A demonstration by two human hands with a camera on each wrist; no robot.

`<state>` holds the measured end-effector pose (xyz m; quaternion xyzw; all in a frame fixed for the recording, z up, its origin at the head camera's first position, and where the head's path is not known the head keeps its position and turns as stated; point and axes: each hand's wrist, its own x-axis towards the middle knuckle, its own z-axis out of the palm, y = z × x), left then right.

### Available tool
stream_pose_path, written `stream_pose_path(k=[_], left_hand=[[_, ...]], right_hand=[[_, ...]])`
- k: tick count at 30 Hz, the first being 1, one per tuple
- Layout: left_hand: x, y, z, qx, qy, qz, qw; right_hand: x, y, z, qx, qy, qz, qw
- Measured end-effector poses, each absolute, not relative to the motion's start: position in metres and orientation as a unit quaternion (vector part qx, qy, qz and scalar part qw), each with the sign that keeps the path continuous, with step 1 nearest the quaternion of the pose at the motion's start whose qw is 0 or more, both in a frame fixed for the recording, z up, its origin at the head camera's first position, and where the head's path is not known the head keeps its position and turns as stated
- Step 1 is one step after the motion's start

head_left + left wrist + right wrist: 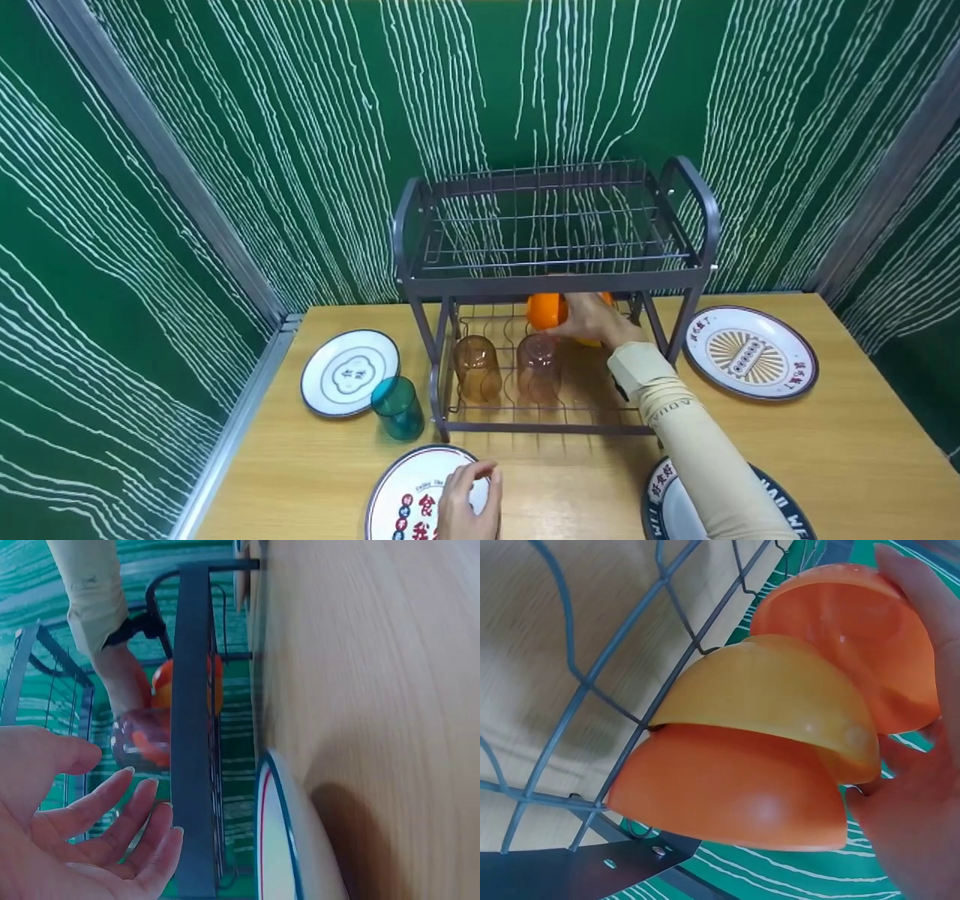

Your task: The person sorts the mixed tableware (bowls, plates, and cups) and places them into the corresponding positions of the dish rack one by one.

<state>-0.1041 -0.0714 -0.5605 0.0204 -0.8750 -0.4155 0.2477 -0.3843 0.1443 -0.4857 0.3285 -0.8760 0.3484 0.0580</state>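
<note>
My right hand (592, 319) reaches into the lower tier of the dark dish rack (555, 286) and grips an orange bowl (847, 645) between thumb and fingers. Beside it in the right wrist view, a yellow bowl (765, 694) and a second orange bowl (727, 791) sit against the rack's wires, close together. An amber glass (477, 371) and a pinkish glass (538, 375) stand upside down in front, on the lower tier. My left hand (469, 506) hovers over the front-left white plate (390, 487), its fingers loosely bent with nothing in them.
A teal glass (399, 412) stands left of the rack, near a small white plate (322, 375). Right of the rack lies a patterned plate (705, 352). My right forearm passes over a dark-rimmed plate (784, 510). Green walls enclose the wooden table (262, 480).
</note>
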Motion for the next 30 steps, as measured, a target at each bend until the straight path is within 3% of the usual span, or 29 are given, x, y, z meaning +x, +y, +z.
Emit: stream_pose_path(k=[12,20,30], left_hand=[[-0.106,-0.095,-0.560,0.093,-0.865,-0.418,0.261],[-0.114,-0.114,-0.561,0.103,-0.850,-0.392,0.336],[-0.130,-0.141,-0.550,0.198,-0.828,-0.421,0.312]], right_hand=[[-0.381,0.150,-0.487,0.281,-0.923,0.251,0.078],[-0.377,0.149,-0.486,0.270,-0.935,0.206,0.100],[-0.371,0.145,-0.487,0.275,-0.943,0.142,0.123]])
